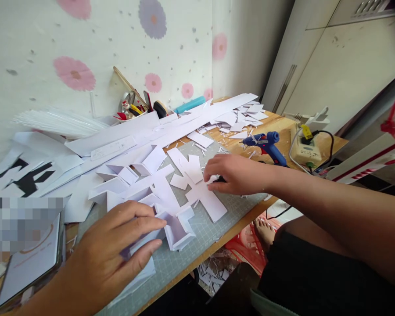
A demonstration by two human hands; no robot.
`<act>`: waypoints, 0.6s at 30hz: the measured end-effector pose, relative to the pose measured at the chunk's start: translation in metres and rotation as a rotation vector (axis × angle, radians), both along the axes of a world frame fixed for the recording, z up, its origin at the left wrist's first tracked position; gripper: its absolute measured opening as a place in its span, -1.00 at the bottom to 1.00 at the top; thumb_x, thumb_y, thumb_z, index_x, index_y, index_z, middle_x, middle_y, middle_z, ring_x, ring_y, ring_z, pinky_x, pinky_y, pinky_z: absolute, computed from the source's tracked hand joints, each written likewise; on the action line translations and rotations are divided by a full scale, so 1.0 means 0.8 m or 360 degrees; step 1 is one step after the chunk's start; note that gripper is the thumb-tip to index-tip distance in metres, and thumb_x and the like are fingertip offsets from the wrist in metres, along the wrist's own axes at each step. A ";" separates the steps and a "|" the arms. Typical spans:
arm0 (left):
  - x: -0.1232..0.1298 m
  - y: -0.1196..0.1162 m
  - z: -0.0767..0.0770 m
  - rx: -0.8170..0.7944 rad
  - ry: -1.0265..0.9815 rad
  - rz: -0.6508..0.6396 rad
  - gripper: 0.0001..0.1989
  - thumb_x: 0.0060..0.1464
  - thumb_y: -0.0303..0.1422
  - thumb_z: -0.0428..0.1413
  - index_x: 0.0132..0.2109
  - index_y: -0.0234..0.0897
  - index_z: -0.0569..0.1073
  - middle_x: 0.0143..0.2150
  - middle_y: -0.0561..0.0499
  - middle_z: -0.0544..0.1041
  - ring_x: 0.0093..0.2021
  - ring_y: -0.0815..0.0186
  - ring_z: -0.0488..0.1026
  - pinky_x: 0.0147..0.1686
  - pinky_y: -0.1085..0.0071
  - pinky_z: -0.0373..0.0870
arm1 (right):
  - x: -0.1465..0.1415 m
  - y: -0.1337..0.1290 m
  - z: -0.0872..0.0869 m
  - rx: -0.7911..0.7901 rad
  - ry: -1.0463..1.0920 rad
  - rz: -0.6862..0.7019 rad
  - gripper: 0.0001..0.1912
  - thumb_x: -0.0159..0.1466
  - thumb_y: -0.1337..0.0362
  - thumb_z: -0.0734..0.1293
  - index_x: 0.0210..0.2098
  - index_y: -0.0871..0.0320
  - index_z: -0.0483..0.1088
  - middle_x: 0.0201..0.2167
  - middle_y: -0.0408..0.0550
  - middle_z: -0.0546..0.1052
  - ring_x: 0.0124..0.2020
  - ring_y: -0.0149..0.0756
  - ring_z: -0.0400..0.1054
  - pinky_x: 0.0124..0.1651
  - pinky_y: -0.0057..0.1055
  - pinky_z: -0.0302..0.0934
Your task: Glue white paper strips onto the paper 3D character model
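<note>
My left hand reaches over folded white board pieces on the cutting mat. Its fingers are stretched and its thumb stands apart; the fingertips are at an open-topped, box-like white piece, and I cannot tell whether they press on it. Across the mat, my right hand is curled low beside a flat cross-shaped white cutout. Something small and dark shows between its thumb and fingers, mostly hidden by the hand. More folded white pieces stand joined together left of the flat cutouts.
A blue glue gun rests beyond my right forearm, near a power strip with cables. White offcuts are heaped at the back. Long white strips, a tool holder and a tablet-like panel are also on the table.
</note>
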State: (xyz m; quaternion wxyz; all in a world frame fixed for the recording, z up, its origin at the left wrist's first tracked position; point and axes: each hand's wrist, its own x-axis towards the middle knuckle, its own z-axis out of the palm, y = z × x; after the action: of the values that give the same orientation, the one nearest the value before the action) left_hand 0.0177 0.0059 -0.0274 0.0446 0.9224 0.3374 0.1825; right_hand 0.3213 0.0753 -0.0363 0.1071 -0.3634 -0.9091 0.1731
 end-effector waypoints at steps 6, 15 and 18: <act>-0.004 0.008 0.002 -0.0095 0.0096 0.0172 -0.84 0.16 -0.26 0.09 -0.37 -0.18 0.41 -0.25 0.01 0.46 -0.26 0.30 0.42 -0.29 0.44 0.37 | 0.015 0.000 -0.021 0.0071 -0.0512 -0.0053 -0.65 0.17 0.36 0.36 -0.03 0.17 0.43 -0.08 0.11 0.49 -0.07 -0.06 0.39 -0.08 -0.26 0.22; -0.007 0.009 -0.012 0.0043 0.0284 0.0072 -0.97 0.07 -0.37 0.13 -0.34 -0.17 0.44 -0.22 0.01 0.43 -0.24 0.24 0.41 -0.23 0.36 0.37 | 0.034 0.022 -0.024 0.0207 -0.0288 -0.0742 -0.68 0.26 0.32 0.34 0.00 0.26 0.37 -0.08 0.20 0.51 -0.07 -0.08 0.42 -0.11 -0.31 0.24; -0.006 0.010 -0.014 -0.0008 0.0256 0.0063 -0.90 0.09 -0.45 0.05 -0.36 -0.19 0.42 -0.20 -0.01 0.42 -0.23 0.24 0.41 -0.24 0.37 0.38 | 0.022 0.022 -0.026 0.0274 -0.0241 -0.0725 -0.64 0.32 0.29 0.30 0.07 0.29 0.36 0.04 0.25 0.45 0.05 -0.06 0.36 0.05 -0.25 0.21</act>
State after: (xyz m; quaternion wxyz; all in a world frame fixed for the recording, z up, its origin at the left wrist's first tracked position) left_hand 0.0132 0.0138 -0.0389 0.0161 0.9271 0.3585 0.1079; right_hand 0.3385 0.0931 -0.0570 0.1055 -0.5604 -0.8205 0.0386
